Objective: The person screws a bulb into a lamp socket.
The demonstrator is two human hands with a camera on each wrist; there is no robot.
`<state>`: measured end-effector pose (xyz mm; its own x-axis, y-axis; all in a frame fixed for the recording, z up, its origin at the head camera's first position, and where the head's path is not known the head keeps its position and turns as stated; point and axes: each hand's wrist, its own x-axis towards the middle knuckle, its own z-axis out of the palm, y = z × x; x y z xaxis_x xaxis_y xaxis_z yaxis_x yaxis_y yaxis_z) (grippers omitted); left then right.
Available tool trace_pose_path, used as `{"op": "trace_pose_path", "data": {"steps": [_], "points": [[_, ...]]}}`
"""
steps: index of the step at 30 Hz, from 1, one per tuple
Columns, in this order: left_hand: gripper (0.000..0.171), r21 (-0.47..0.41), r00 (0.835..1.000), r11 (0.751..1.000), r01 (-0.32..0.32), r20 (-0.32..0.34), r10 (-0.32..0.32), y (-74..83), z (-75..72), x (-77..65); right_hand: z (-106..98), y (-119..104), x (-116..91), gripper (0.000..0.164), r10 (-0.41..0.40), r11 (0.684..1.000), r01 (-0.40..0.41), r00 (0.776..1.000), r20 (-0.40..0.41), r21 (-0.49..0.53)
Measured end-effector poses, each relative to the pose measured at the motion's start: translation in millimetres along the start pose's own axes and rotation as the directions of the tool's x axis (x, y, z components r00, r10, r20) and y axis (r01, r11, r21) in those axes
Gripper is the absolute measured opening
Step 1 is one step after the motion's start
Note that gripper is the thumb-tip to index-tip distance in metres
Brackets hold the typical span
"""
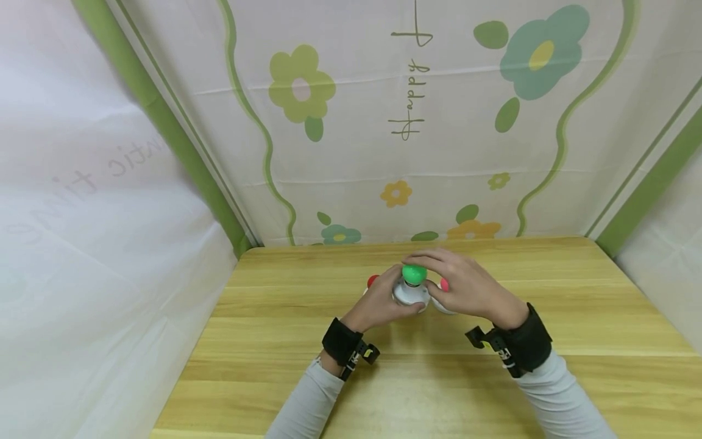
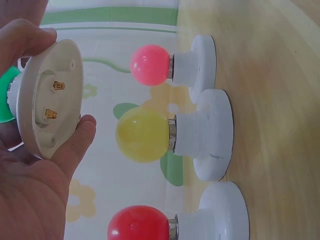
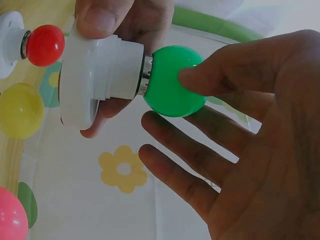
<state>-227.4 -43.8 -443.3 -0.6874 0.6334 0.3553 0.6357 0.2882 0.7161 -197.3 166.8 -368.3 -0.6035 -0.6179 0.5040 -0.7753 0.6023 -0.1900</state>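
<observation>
A white lamp socket (image 1: 410, 296) with a green light bulb (image 1: 414, 274) in it is held above the table. My left hand (image 1: 381, 303) grips the round base by its rim. In the left wrist view the underside of the socket (image 2: 67, 95) faces the camera, showing two brass-coloured contacts (image 2: 59, 86). My right hand (image 1: 474, 289) holds the green bulb, its thumb (image 3: 192, 80) pressed on the glass and a finger behind it. The other right fingers (image 3: 185, 157) spread out below. A bit of metal collar shows between bulb and socket.
On the wooden table (image 1: 417, 378) stand white sockets with a pink bulb (image 2: 150, 65), a yellow bulb (image 2: 143, 134) and a red bulb (image 2: 139, 225), in a row. A flower-printed cloth wall (image 1: 351, 152) rises behind the table's far edge.
</observation>
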Motion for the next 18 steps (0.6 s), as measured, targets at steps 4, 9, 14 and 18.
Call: {"op": "trace_pose_path", "data": {"steps": [4, 9, 14, 18], "points": [[0.071, -0.002, 1.000, 1.000, -0.001, -0.004, 0.001, 0.3, -0.4, 0.4, 0.5, 1.1, -0.4, 0.046, -0.011, 1.000, 0.012, 1.000, -0.014, 0.009], [0.068, -0.005, 1.000, 1.000, -0.004, -0.003, 0.004, -0.1, -0.7, 0.4, 1.0, 1.4, -1.0, 0.046, 0.006, 1.000, -0.006, 1.000, -0.024, -0.015], [0.067, -0.007, 1.000, 1.000, -0.003, 0.001, 0.003, -0.3, -0.4, 0.6, 1.5, 0.7, -0.3, 0.045, 0.033, 0.999, -0.034, 0.999, -0.038, -0.041], [0.066, -0.009, 1.000, 1.000, -0.004, 0.007, 0.004, -0.2, 0.1, 0.9, 2.3, -0.1, 0.5, 0.044, 0.046, 0.997, -0.049, 0.998, -0.052, -0.054]]}}
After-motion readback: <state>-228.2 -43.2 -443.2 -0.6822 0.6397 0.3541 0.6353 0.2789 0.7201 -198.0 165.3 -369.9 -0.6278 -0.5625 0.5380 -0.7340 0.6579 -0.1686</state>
